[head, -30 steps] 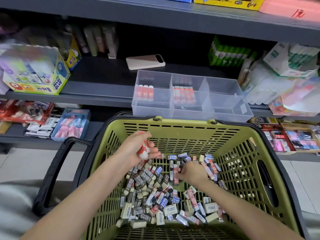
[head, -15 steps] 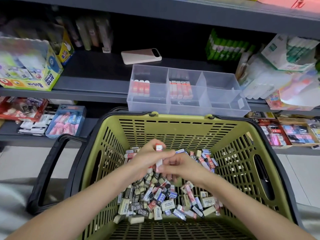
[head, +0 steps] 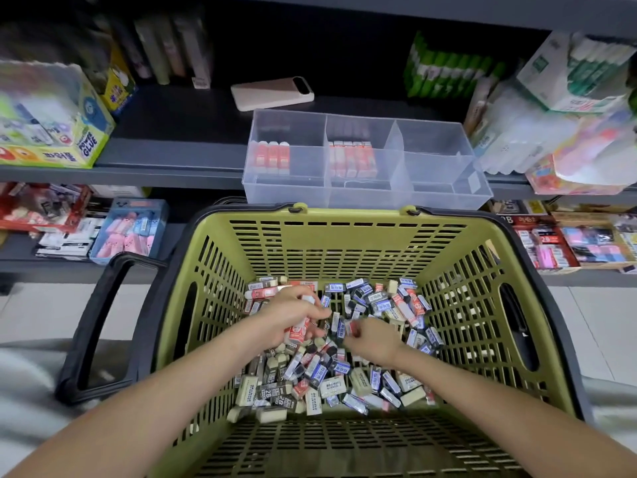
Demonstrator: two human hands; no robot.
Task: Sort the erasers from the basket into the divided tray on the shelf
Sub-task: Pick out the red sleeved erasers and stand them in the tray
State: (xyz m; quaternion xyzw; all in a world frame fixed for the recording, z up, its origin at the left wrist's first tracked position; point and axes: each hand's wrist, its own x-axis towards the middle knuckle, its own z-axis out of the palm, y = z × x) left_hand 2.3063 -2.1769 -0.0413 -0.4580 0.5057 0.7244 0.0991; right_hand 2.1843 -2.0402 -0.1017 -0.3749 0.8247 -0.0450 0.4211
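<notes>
A green basket point(head: 220, 305) with black rim holds a heap of several small erasers point(head: 331, 381) in red, blue, black and cream sleeves. My left hand point(head: 293, 317) hovers over the heap, closed on red-sleeved erasers point(head: 299, 331). My right hand point(head: 370, 339) is down in the heap just to its right, fingers pinching a small red eraser. On the shelf behind stands the clear divided tray point(head: 444, 198); its left compartment holds a row of red erasers point(head: 272, 157), the middle one a longer red row point(head: 351, 158), and the right compartments show nothing inside.
A pink phone point(head: 272, 93) lies on the shelf behind the tray. A glue box point(head: 51, 122) sits at the left, packaged stationery point(head: 565, 108) crowds the right. A lower shelf carries eraser boxes point(head: 127, 229). The basket's black handle point(head: 100, 326) sticks out left.
The two hands met over the heap half a second ago; now they have parted, my right hand dipping back into the erasers while my left keeps its red erasers.
</notes>
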